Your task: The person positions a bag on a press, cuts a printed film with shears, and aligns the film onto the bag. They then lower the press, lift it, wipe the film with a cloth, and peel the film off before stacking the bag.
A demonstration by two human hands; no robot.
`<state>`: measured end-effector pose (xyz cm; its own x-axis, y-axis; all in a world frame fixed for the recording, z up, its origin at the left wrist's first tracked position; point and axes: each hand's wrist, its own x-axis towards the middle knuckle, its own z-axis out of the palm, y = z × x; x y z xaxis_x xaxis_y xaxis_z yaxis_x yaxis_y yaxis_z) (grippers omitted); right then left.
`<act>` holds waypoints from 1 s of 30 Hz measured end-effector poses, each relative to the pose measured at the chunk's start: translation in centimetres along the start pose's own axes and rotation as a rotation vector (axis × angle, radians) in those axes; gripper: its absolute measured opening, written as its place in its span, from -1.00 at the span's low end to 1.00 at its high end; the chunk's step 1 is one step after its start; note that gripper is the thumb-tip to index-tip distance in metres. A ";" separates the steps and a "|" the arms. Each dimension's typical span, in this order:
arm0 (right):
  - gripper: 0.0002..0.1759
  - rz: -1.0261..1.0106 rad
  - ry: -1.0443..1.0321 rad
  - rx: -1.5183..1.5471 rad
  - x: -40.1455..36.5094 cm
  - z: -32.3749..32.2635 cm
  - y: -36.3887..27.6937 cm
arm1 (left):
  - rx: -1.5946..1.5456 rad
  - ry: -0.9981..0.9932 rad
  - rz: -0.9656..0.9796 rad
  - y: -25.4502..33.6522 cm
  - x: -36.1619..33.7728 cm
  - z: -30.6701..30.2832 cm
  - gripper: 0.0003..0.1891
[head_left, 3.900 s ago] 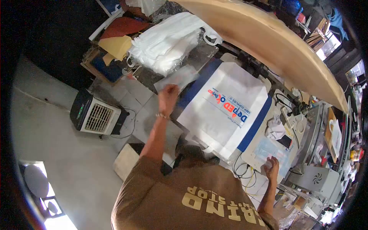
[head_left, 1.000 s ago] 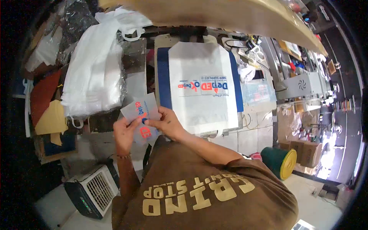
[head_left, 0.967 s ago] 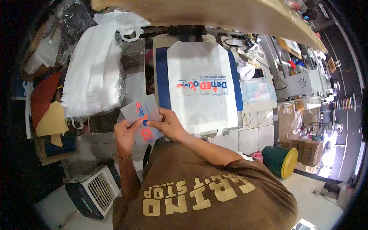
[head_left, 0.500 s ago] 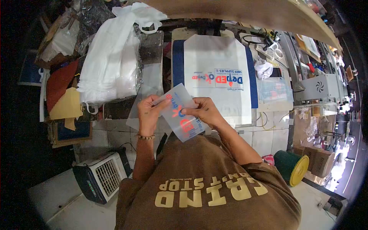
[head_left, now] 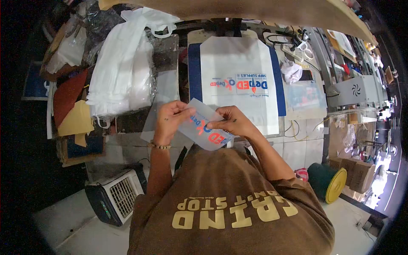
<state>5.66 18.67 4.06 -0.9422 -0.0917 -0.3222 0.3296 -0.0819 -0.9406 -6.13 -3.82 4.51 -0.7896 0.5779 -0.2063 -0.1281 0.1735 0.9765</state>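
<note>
Both of my hands hold a clear transfer film (head_left: 199, 121) printed with a red and blue logo, just in front of my chest. My left hand (head_left: 169, 120) pinches its left edge and my right hand (head_left: 233, 122) grips its right side. Beyond the film, a white bag (head_left: 240, 80) with the same logo lies flat on a blue-edged press platen (head_left: 194, 72).
A pile of white bags (head_left: 123, 68) lies left of the platen, with red and yellow sheets (head_left: 72, 106) further left. A small fan unit (head_left: 114, 197) stands on the floor at left. A green bin with a yellow lid (head_left: 327, 182) stands at right. Machines and cables crowd the right bench.
Earlier my left hand reached toward the pile alone; since then both hands took the film. Over the last second the film has been turned flatter and kept near my chest.
</note>
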 end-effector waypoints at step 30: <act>-0.65 -0.252 0.276 -0.240 0.3 2.7 1.9 | 0.967 0.611 0.175 -11.9 8.3 -10.7 -0.37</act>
<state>6.17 15.86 2.45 -0.9827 0.1730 -0.0660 0.0955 0.1679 -0.9812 -17.63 -9.65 -8.16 -0.9435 0.2178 0.2499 0.3158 0.8195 0.4783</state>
